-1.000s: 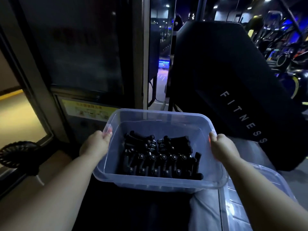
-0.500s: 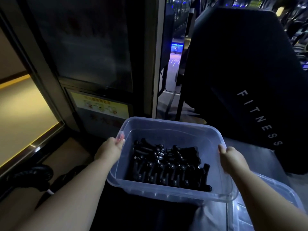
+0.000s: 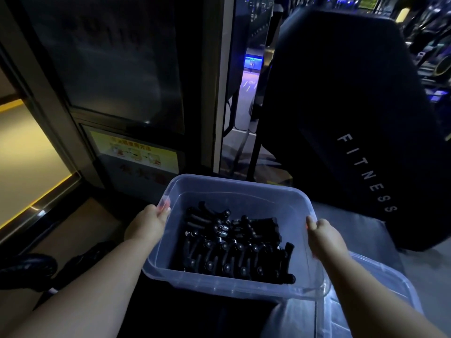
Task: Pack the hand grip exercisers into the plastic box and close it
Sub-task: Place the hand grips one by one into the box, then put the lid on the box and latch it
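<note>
Plastic box (image 3: pixel 227 287): sits lower in view than a second ago. Left hand (image 3: pixel 146 226), right hand (image 3: pixel 325 240): each clamped on a side rim. Hand grip exercisers (image 3: pixel 234 250): heaped on box floor, towards near wall. Keep level; set down before lidding.

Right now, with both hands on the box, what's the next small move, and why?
Probably set the box down and free the right hand for the lid: the exercisers are inside, the box is open, and the lid lies beside it.
</note>
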Motion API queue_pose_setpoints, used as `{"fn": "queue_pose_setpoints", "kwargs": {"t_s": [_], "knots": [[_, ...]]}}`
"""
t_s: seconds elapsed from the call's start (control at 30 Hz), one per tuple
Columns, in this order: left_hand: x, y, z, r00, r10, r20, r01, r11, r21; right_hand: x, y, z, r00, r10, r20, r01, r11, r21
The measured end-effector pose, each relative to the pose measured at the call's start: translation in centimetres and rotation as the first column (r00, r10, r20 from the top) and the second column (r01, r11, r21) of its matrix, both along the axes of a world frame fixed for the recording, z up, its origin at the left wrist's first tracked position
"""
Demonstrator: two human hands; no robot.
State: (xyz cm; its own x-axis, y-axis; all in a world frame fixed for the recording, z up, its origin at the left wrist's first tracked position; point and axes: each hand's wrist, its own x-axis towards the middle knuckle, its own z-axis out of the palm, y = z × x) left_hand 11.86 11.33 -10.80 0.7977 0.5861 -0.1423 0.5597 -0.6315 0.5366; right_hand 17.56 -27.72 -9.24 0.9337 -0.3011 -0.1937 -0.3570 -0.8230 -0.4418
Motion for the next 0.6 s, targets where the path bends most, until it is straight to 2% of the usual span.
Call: {"fn": "queue_pose_setpoints", "kwargs": {"t_s": [0.13,0.23,0.37,0.47,0.6], "knots": [[-0.5,-1.0,1.0,1.000,-0.004,-0.013,0.005,0.989,0.145,-1.3,0.5,0.9,1.000,-0.020,0.014,0.020,1.000,-0.019],[-1.0,-1.8,2.1,1.000,-0.018,0.013,0.014,0.969,0.248,-2.4,0.5,1.1,0.993,-0.086,0.082,0.083,0.995,0.046],[-1.8,-3.4,2.9,0.994,-0.068,0.091,0.036,0.949,0.314,-3.5,0.2,1.5,0.986,-0.107,0.127,0.094,0.990,0.102],[-2.1,-6.3,3.2,0.979,-0.133,0.157,0.083,0.954,0.287,-4.4,-0.3,2.3,0.986,-0.114,0.124,0.101,0.989,0.109],[-2.1,-12.4,3.8,0.956,-0.224,0.191,0.197,0.969,0.151,-5.9,-1.6,3.1,0.987,-0.116,0.109,0.102,0.987,0.125]]}}
